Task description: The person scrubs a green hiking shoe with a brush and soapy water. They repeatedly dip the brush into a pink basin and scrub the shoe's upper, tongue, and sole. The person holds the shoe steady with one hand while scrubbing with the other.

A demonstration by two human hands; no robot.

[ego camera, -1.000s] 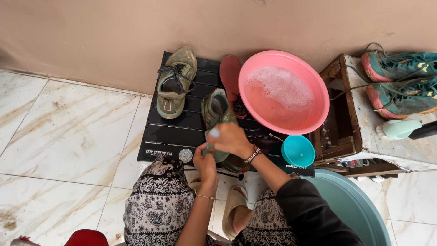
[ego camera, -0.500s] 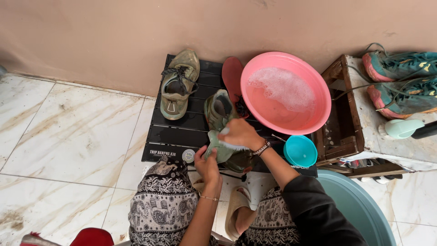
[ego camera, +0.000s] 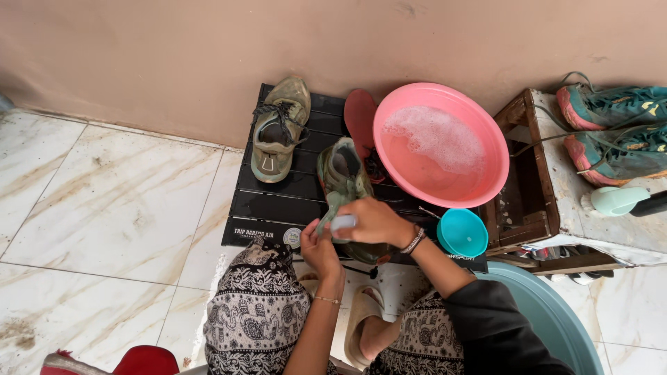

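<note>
White marble-pattern tiled floor (ego camera: 104,208), tan wall behind. Grey-blue plastic tub (ego camera: 556,323) at lower right, partly cut off by the frame. Black slatted folding mat (ego camera: 278,201) lies on the floor against the wall. Round pink plastic basin (ego camera: 479,135) with soapy water sits on the mat's right end, a red insole (ego camera: 360,118) tucked against its left rim. Wooden crate (ego camera: 531,173) just right of the basin; pair of teal-and-coral running shoes (ego camera: 611,128) on a white surface beyond it. Muddy olive-green shoe (ego camera: 279,128) at the mat's top left, laces up. Second muddy olive-green shoe (ego camera: 342,173) mid-mat, toe toward the person. Small teal plastic scoop (ego camera: 463,234) just right of it. Right hand (ego camera: 375,222): grip clamped on a pale brush (ego camera: 342,223), pressed on that second shoe. Left hand (ego camera: 319,250): fingers pinched on the shoe's near edge.
</note>
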